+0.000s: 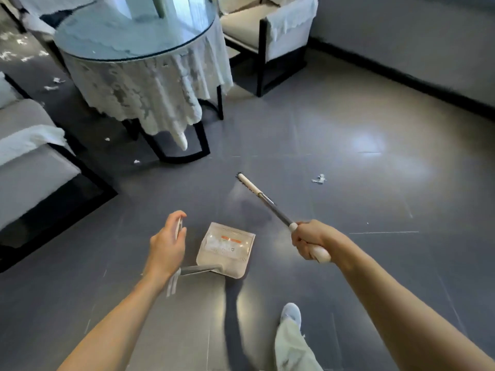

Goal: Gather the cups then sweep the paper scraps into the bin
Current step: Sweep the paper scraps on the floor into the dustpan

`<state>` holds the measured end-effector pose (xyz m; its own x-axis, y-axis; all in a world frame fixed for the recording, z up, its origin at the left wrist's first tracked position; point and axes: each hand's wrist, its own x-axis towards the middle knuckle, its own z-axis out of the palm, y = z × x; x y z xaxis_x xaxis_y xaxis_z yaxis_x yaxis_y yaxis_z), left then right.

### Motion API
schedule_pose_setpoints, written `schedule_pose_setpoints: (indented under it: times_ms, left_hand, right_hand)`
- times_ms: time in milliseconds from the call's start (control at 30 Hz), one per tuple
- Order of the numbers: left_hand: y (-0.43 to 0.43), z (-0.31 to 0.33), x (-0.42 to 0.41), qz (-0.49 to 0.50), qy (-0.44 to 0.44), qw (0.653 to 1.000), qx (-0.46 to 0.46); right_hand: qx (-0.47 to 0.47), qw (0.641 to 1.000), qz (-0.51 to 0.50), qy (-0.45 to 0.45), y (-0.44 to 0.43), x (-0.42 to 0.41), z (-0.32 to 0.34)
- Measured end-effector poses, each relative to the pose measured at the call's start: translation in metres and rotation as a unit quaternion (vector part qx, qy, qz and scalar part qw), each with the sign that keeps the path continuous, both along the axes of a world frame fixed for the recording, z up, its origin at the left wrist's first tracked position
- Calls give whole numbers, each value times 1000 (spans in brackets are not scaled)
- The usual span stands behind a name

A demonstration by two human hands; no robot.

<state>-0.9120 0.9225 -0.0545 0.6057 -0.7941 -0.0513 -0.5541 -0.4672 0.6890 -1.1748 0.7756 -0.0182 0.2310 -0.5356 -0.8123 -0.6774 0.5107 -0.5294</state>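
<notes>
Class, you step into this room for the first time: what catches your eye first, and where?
In the foreground the right hand grips a broom slanting to the floor, and the left hand holds the handle of a dustpan lying between them. At upper left stands a round table draped in a lace cloth; a paper scrap lies right of the broom.

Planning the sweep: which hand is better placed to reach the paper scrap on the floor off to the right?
Probably right. The right hand grips the broom, whose head is the nearest thing to the paper scrap. The left hand holds the dustpan, farther from it.
</notes>
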Motion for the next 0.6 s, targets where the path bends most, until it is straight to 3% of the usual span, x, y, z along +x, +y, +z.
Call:
schedule_pose_setpoints:
  times_ms: [333, 600]
  left_hand:
    - [-204, -21, -96, -103, 13, 995, -7]
    - [-371, -33, -133, -222, 22, 975, 16]
  right_hand:
    - [-33, 990, -125, 49, -172, -118, -14]
    - [-15, 980, -190, 53, -290, -149, -50]
